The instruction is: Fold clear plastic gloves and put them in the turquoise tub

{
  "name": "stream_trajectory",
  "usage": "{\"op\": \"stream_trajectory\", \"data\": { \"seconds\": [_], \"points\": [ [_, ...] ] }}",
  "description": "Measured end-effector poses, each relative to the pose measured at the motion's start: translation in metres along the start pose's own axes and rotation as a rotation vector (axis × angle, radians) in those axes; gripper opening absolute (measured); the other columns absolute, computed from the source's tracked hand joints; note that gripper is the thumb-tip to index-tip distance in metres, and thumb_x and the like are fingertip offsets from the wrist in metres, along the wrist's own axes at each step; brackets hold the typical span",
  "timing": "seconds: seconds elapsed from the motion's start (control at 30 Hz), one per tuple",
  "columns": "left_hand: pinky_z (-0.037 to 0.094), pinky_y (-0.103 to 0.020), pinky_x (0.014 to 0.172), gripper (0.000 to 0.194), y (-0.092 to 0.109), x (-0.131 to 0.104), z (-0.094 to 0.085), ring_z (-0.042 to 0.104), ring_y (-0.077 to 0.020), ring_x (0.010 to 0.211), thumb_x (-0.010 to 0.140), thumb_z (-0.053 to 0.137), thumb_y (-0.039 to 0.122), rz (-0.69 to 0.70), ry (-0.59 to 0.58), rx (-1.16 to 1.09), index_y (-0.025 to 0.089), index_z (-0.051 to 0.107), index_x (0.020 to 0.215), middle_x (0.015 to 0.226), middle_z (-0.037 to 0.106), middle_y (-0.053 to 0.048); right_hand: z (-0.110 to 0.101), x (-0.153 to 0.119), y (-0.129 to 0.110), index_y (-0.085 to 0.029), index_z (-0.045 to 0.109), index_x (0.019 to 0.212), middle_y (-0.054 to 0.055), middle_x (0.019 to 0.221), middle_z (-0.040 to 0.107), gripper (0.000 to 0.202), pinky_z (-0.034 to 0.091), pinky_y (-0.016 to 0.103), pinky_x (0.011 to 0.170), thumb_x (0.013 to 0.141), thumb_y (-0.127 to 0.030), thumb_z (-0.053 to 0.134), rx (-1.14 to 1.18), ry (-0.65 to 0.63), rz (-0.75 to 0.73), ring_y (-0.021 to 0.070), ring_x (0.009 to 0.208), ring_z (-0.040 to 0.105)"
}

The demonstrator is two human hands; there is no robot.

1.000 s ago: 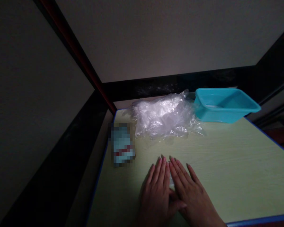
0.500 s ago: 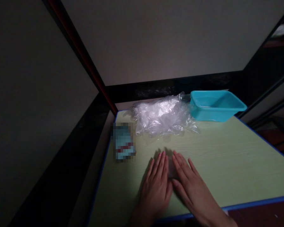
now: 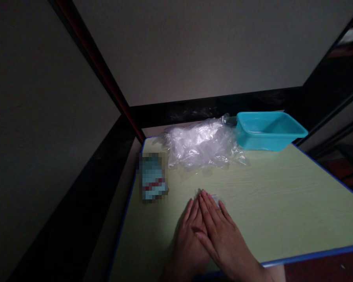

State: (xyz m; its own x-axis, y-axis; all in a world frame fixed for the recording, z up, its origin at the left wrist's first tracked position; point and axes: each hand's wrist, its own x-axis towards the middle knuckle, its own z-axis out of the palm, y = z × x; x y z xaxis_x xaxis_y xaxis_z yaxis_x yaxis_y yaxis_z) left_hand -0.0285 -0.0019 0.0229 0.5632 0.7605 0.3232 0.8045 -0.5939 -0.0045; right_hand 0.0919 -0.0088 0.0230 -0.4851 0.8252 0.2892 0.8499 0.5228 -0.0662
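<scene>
Both my hands lie flat at the near part of the pale yellow-green table (image 3: 276, 203). My left hand (image 3: 191, 237) is palm down with its fingers stretched forward. Partly over it rests my right hand (image 3: 220, 235), fingers straight and its thumb across the back of the left. From under the right fingers shows the edge of a small clear plastic piece (image 3: 217, 200), perhaps a bag; most of it is covered. Neither hand is gripping anything.
A crumpled heap of clear plastic bags (image 3: 204, 147) lies at the back. Right of it stands a turquoise plastic basin (image 3: 266, 141). A blurred-out pale blue packet (image 3: 153, 178) is on the left. Walls (image 3: 206, 51) close off the back and left.
My right hand has moved left, from beside my left hand to partly on top of it. The clear piece that lay between the hands now shows beyond the right fingers.
</scene>
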Motion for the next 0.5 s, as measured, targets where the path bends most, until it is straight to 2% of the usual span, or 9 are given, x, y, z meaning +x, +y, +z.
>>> {"op": "stream_trajectory", "data": {
  "seconds": [0.27, 0.5],
  "points": [
    [0.024, -0.033, 0.105, 0.066, 0.0013, 0.0031, 0.0007, 0.035, -0.0205, 0.128, 0.091, 0.034, 0.037, -0.026, -0.021, 0.009, 0.009, 0.006, 0.143, 0.14, 0.038, -0.01, 0.0049, 0.002, -0.0008, -0.005, 0.033, 0.137, 0.017, 0.14, 0.036, 0.059, 0.029, 0.044, 0.1, 0.088, -0.038, 0.04, -0.035, 0.062, 0.009, 0.0291, 0.13, 0.03],
    [0.023, -0.033, 0.106, 0.063, 0.0018, 0.0026, 0.003, 0.035, -0.0206, 0.128, 0.091, 0.035, 0.034, -0.04, -0.036, 0.042, 0.009, 0.01, 0.143, 0.141, 0.036, -0.01, 0.0031, 0.0039, 0.0, -0.008, 0.038, 0.135, 0.013, 0.141, 0.037, 0.057, 0.022, 0.042, 0.103, 0.089, -0.041, 0.037, -0.011, 0.06, 0.034, 0.0254, 0.13, 0.031]
  ]
}}
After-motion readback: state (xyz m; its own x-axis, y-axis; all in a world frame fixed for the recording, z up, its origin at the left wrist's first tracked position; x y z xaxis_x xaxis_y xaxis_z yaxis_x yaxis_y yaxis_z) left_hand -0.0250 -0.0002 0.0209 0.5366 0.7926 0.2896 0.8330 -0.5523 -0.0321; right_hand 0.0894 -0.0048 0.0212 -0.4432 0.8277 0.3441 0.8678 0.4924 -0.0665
